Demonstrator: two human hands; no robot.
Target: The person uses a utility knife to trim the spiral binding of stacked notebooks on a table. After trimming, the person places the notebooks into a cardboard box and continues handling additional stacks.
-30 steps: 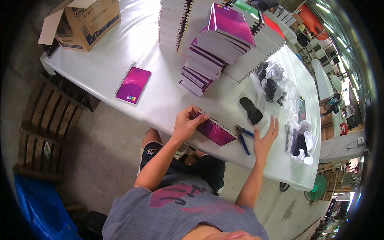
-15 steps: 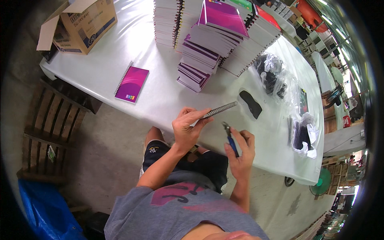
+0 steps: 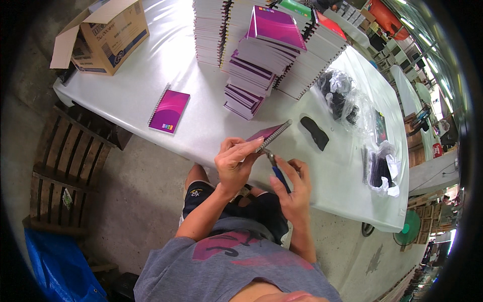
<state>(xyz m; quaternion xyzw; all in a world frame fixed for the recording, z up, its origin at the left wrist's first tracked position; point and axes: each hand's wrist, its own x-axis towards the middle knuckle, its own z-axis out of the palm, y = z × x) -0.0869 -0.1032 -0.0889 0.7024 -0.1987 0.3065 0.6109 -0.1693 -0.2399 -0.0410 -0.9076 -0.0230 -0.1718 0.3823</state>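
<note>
My left hand [image 3: 235, 162] is closed around a purple spiral notebook [image 3: 262, 133], held up over the table's front edge with its coiled wire spine [image 3: 275, 135] facing me. In my closed right hand [image 3: 294, 187] are blue-handled pliers [image 3: 279, 173]. Their jaws are by the near end of the coil, close to my left fingers; whether they grip the wire is too small to tell. Another purple spiral notebook [image 3: 169, 111] lies flat on the table to the left. Beyond my hands rises a stack of purple-covered books [image 3: 251, 75].
An open cardboard box [image 3: 108, 40] stands at the table's back left. Right of the notebook lies a black curved object [image 3: 314, 133]. Crumpled clear plastic [image 3: 347, 98] and wire coils [image 3: 377, 170] lie farther right. Slatted wooden furniture [image 3: 70, 166] stands at the left.
My right hand has brought the pliers left and up to the coil's near end. The held notebook has tilted, so more of its purple cover shows.
</note>
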